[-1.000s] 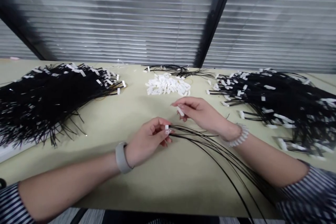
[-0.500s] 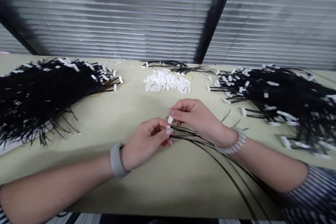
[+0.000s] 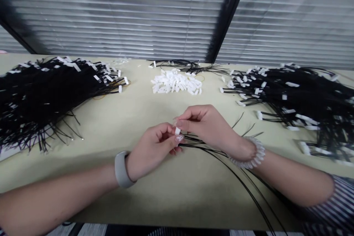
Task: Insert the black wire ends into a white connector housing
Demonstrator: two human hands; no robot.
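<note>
my left fingers (image 3: 170,142) pinched on black wires (image 3: 221,152), right fingers (image 3: 177,121) pinching white connector (image 3: 177,131) between both hands, above table (image 3: 155,199), its join with wires hidden by fingertips, right-hand wire bundle (image 3: 312,99) cut off at edge

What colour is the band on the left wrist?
The wristband is plain light grey, shown best in the head view.

The right hand (image 3: 206,123), apart from the left hand (image 3: 152,149) a second ago, now meets it at the fingertips. The white piece (image 3: 177,131) has come down to the left fingers, at the ends of the black wires (image 3: 197,147). More loose wire tips (image 3: 248,129) show beyond the right hand.
</note>
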